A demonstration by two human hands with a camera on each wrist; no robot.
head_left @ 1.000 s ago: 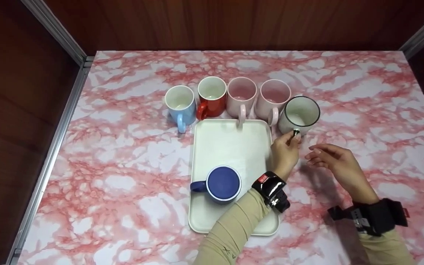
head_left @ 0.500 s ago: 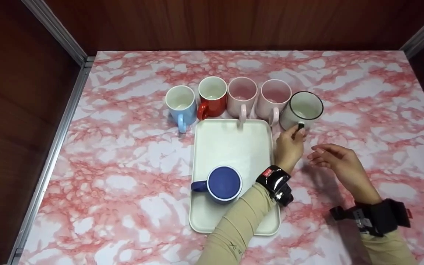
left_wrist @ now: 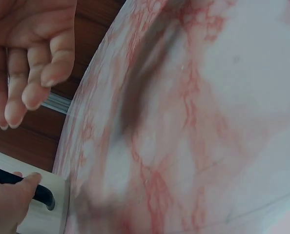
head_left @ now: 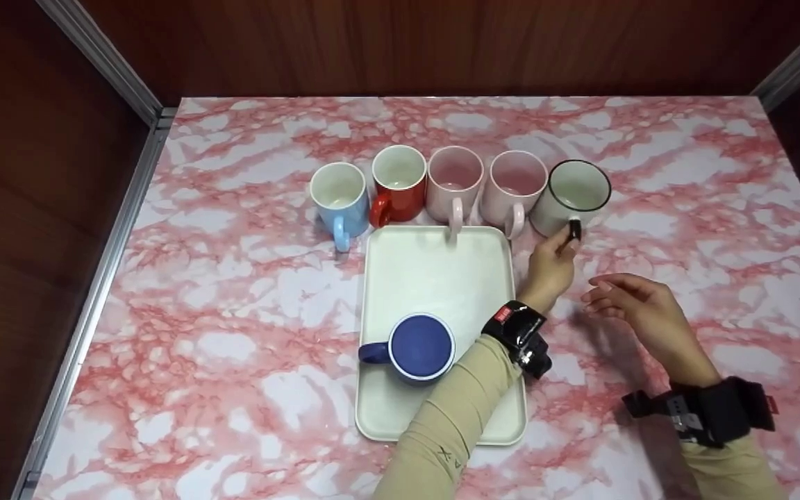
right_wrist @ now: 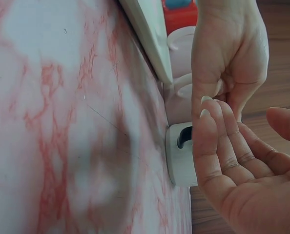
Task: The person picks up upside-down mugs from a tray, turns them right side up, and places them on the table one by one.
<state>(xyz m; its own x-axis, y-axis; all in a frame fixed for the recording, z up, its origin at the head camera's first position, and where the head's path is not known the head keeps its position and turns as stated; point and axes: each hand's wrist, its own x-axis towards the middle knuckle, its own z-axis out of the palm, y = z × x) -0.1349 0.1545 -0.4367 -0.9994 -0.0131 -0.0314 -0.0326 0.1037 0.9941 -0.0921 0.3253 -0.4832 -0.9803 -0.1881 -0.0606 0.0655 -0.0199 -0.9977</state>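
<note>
My left hand [head_left: 551,274] pinches the black handle [head_left: 575,230] of a white mug with a dark rim [head_left: 554,214]. This mug is upright at the right end of a row of mugs, close beside a pale pink mug [head_left: 496,205]. In the left wrist view, the fingers lie over the dark handle, and the mug's white wall [left_wrist: 40,214] is partly cut off. To the right of that mug and nearer the front, my right hand [head_left: 639,309] hovers with loosely bent fingers and holds nothing. The right wrist view shows its palm [right_wrist: 242,187].
A cream tray [head_left: 442,271] lies in front of the row, with a dark blue mug [head_left: 422,345] on it. Another pink mug [head_left: 450,203], a red mug [head_left: 410,205] and a light blue mug [head_left: 353,219] continue the row leftward. Wooden panels [head_left: 442,45] border the marbled table.
My left hand has moved the white mug farther back and slightly right, away from the front. The right hand has stayed almost still, and the other mugs and tray have not moved.
</note>
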